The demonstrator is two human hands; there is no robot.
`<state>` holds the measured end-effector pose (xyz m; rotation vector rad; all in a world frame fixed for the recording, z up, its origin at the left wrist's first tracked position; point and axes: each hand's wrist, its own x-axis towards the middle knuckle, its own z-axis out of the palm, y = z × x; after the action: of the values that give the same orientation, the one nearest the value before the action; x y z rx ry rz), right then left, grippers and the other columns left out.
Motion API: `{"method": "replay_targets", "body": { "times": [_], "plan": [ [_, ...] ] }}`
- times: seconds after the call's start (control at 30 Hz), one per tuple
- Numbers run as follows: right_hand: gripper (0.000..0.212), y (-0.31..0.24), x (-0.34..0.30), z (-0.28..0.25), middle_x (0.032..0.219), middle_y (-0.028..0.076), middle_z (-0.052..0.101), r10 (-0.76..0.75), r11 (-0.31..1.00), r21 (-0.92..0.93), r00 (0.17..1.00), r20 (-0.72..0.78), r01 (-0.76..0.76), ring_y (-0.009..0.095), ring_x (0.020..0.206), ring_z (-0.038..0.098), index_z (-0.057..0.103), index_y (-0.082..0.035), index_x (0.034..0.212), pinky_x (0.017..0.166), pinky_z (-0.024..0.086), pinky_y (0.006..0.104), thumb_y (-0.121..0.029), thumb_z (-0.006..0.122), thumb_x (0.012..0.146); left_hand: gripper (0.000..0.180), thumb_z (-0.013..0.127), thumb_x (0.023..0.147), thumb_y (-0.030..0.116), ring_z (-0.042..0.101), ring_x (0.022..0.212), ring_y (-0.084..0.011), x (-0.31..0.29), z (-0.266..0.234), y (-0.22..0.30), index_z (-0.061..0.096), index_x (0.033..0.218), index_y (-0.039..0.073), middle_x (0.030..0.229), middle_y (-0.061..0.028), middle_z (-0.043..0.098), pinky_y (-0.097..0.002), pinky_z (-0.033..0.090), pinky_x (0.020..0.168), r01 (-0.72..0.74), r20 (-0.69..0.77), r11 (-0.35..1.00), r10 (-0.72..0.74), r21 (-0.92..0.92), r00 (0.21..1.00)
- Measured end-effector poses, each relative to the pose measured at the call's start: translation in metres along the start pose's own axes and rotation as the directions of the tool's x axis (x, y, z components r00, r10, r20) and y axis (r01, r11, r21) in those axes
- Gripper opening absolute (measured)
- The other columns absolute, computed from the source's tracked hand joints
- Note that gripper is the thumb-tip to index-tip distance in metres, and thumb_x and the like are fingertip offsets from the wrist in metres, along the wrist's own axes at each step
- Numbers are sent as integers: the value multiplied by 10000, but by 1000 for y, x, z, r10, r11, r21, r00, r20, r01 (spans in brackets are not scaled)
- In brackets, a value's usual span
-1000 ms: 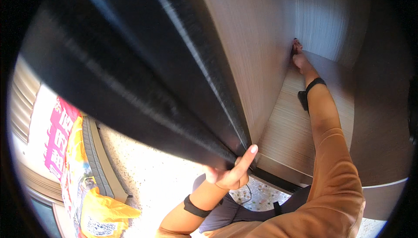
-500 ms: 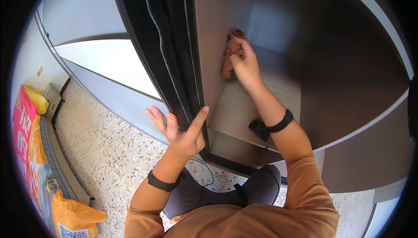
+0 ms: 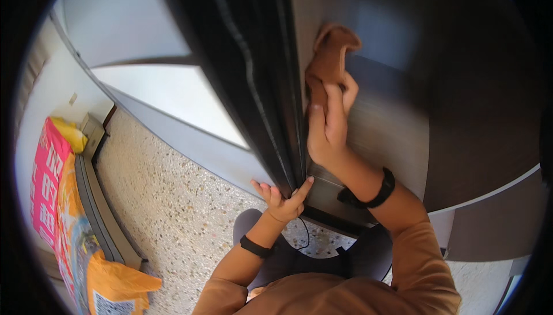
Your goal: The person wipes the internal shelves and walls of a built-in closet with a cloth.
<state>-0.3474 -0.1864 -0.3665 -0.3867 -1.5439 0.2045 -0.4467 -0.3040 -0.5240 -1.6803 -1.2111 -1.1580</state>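
Item one: we list a brown cloth (image 3: pixel 329 64), soft and folded over at its top, inside the cabinet, against or just beside the pale side panel (image 3: pixel 311 1); blur keeps us from saying which. Its long axis runs away from the person, roughly along that panel, with the far end leaning a little to the right. Item two: the right hand (image 3: pixel 333 122), at the near end of the cloth, fingers closed on it and pointing along its length; the cloth extends ahead of the fingertips, deeper into the cabinet. Item three: the left hand (image 3: pixel 283 198), farther from the cloth and nearer the body, at the low end of the black upright frame (image 3: pixel 242 79), fingers spread to either side of its edge; whether they grip it, we cannot tell. The frame and panel stand between the cloth and the room side, so we enter the right hand as the nearer one, on the cabinet side. Also noted: a black band (image 3: pixel 385 188) on the right wrist, and the cabinet's dark panel (image 3: pixel 481 96) to the right.
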Motion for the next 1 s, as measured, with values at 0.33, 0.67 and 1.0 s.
{"method": "replay_targets", "body": {
  "times": [0.33, 0.67, 1.0],
  "plan": [
    [473, 163, 82, 9, 1338, 220, 374, 379, 918, -65, 913, -148, -391, 375, 1235, 383, 414, -93, 1419, 1090, 305, 398, -159, 358, 954, 255, 515, 917, 95, 463, 1208, -109, -7, -6, -1, 741, 1032, 80, 1416, 5, 428, -518, 275, 1134, -55, 250, 998, 44, 39, 967],
    [563, 395, 101, -2, 1527, 158, 250, 829, 538, -244, 559, -20, -807, 353, 1346, 275, 221, -209, 1521, 1142, 222, 426, -328, 337, 983, 415, 559, 716, -34, 502, 1135, -345, 21, -10, -4, 777, 992, 186, 1329, -132, 380, -393, 383, 1052, -222, 291, 975, 212, 1, 933],
    [583, 319, 159, -5, 1521, 133, 240, 647, 757, -114, 762, 4, -643, 293, 1401, 244, 194, -117, 1501, 1161, 171, 415, -378, 333, 999, 173, 668, 775, -1, 486, 1176, -302, -41, 10, -10, 723, 803, 161, 1370, -59, 409, -435, 353, 1098, -134, 150, 985, 150, -112, 977]
  ]
}}
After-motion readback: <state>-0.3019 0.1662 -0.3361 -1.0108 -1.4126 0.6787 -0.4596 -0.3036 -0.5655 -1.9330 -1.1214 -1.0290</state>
